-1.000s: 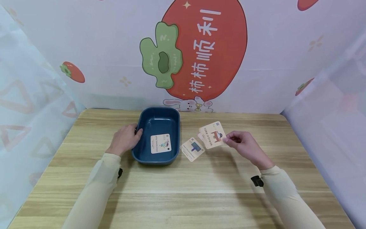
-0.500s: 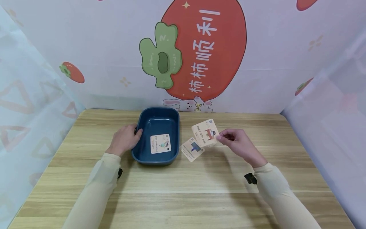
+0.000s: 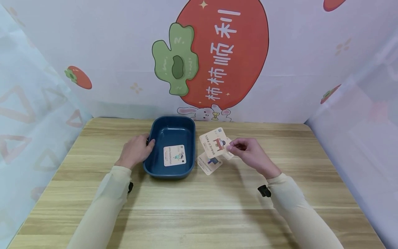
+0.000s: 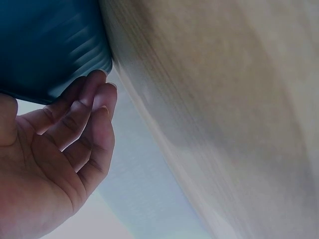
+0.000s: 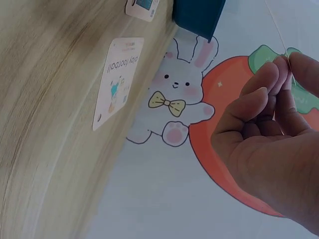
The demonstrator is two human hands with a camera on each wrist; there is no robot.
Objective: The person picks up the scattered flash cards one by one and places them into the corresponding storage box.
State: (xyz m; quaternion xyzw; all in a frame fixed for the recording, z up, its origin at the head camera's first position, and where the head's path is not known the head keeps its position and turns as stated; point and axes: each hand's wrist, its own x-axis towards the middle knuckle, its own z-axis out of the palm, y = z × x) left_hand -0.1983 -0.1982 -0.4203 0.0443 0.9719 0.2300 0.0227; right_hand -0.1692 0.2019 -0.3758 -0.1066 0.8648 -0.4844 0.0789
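My left hand [image 3: 134,151] grips the left rim of a dark blue tray [image 3: 193,145], thumb over the edge and fingers against the outer wall in the left wrist view. Inside the tray lies a "play badminton" card [image 3: 174,155]. Between thumb and fingertips, my right hand [image 3: 253,155] pinches the right edge of a "take a break" card [image 3: 212,143], raised above the table; the right wrist view shows it edge-on. Below it, a "play football" card [image 5: 118,79] lies on the table. Another card with a blackboard picture [image 3: 209,165] lies beside the tray, partly covered from the head view.
The wooden table [image 3: 199,214] extends in front of and to the right of the tray. A printed cloth [image 3: 124,69] with a big red persimmon hangs behind the table's back edge, and pale cloths flank both sides.
My right hand has carried the "take a break" card leftward toward the tray, now overlapping the blackboard card in the head view. My left hand and the tray have stayed in place.
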